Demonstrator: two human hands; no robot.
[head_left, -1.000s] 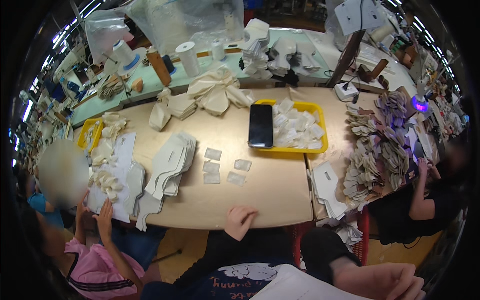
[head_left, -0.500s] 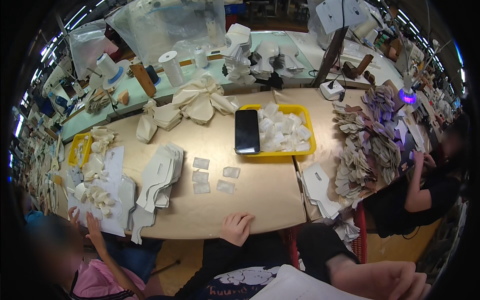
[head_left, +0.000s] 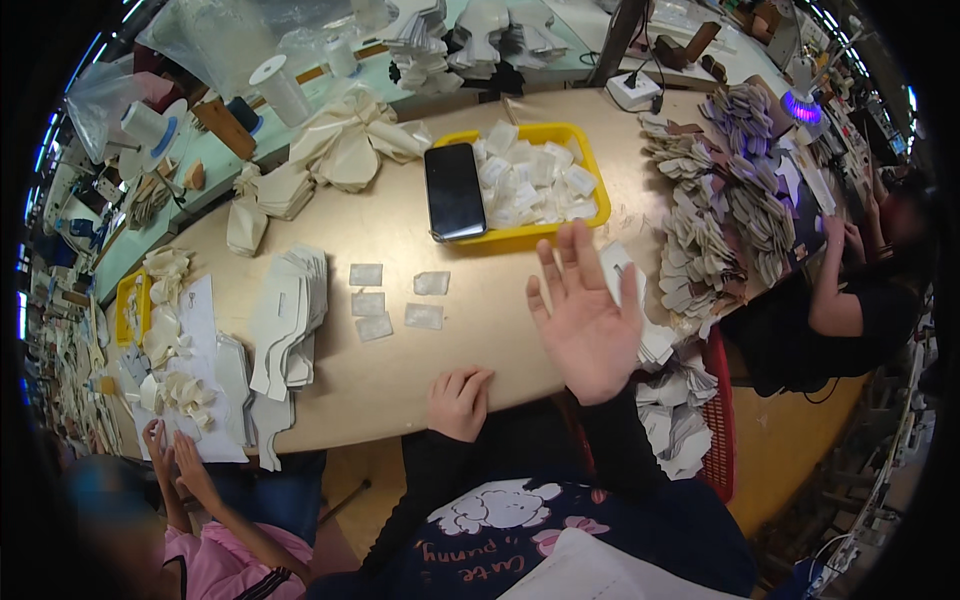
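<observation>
Five translucent pieces (head_left: 368, 303) lie left, apparently spaced for visibility. Our right hand (head_left: 588, 328) spreads empty; our left hand (head_left: 458, 404) curls, grip hidden.

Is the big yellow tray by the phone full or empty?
Quite full! In the big yellow tray, whitish, see-through pieces lie heaped up, hiding most of its bottom.

The head camera, left of a side-by-side pair, looks forward and steeply down across the table (head_left: 390, 385). The wearer's shirt (head_left: 640, 530) occupies the near, lower edge. The left hand (head_left: 459, 403) and right hand (head_left: 588, 320) lie at close range; the green bench (head_left: 375, 78) stands farther off. Fisheye curvature increases toward the dark rim.
</observation>
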